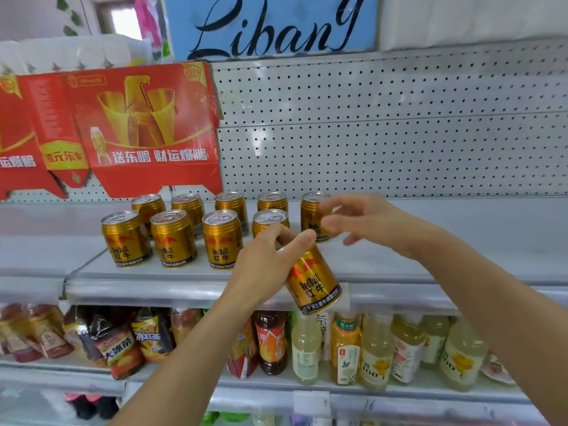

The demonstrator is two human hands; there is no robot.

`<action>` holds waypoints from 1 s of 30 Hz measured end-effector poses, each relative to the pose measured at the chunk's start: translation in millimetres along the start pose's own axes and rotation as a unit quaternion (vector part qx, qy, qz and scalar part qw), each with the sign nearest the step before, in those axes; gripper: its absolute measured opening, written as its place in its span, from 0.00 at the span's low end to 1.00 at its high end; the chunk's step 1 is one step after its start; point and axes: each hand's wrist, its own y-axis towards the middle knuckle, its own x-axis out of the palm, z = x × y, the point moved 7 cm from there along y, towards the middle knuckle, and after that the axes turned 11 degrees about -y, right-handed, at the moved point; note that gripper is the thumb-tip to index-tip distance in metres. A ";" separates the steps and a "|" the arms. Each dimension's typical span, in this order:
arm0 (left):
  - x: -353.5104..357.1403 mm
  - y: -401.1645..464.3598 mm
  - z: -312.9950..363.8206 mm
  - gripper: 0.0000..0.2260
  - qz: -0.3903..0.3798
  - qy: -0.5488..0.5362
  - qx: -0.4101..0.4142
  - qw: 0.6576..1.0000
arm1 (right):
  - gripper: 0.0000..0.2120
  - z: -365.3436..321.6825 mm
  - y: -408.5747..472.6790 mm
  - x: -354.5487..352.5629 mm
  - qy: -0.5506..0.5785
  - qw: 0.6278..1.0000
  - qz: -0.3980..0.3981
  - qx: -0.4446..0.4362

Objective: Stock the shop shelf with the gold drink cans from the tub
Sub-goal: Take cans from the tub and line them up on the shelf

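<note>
My left hand [266,265] grips a gold drink can [313,279] by its top, tilted, in front of the shelf's front edge. My right hand [358,221] hovers with fingers spread just right of the back-row can [311,216], its fingertips close to that can; it holds nothing. Several gold cans [173,238] stand upright in two rows on the grey shelf [399,262]. The tub is out of view.
Red cardboard drink cartons [144,127] stand at the back left of the shelf against the perforated panel [384,133]. The shelf stretches bare to the right of the cans. Bottled teas and juices [376,348] fill the shelf below.
</note>
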 end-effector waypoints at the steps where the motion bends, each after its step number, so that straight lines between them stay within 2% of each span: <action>1: 3.4 0.6 1.7 0.24 0.002 -0.007 -0.006 1.000 | 0.23 -3.6 -14.1 5.7 -0.009 0.998 -0.065 -0.010; 3: 12.1 2.8 6.8 0.29 0.006 -0.017 -0.019 1.000 | 0.28 -8.4 -35.9 17.8 -0.050 0.988 -0.143 -0.017; 4: 17.1 4.1 10.9 0.30 0.007 -0.023 -0.022 0.999 | 0.29 -8.3 -40.4 21.3 -0.073 0.988 -0.137 -0.020; 8: 36.4 12.4 28.7 0.29 -0.010 -0.052 -0.013 0.999 | 0.25 -2.2 -38.9 11.5 -0.100 0.995 -0.006 -0.029; 12: 48.5 34.6 42.9 0.23 -0.040 -0.068 0.031 0.996 | 0.25 22.0 -27.3 -17.6 -0.041 0.997 0.067 0.011; 16: 50.1 67.0 45.1 0.17 0.020 0.108 0.120 0.987 | 0.28 54.2 -9.7 -37.3 0.002 0.987 0.143 0.069; 20: 69.7 84.8 34.7 0.19 0.000 0.263 0.147 0.954 | 0.30 86.5 9.8 -38.1 0.007 0.979 0.171 0.114; 26: 82.6 96.5 29.1 0.25 0.008 0.359 0.109 0.927 | 0.32 110.8 28.4 -33.1 0.020 0.974 0.188 0.121; 30: 81.5 99.5 31.4 0.24 0.029 0.369 0.119 0.921 | 0.30 111.5 37.2 -31.3 0.022 0.975 0.186 0.116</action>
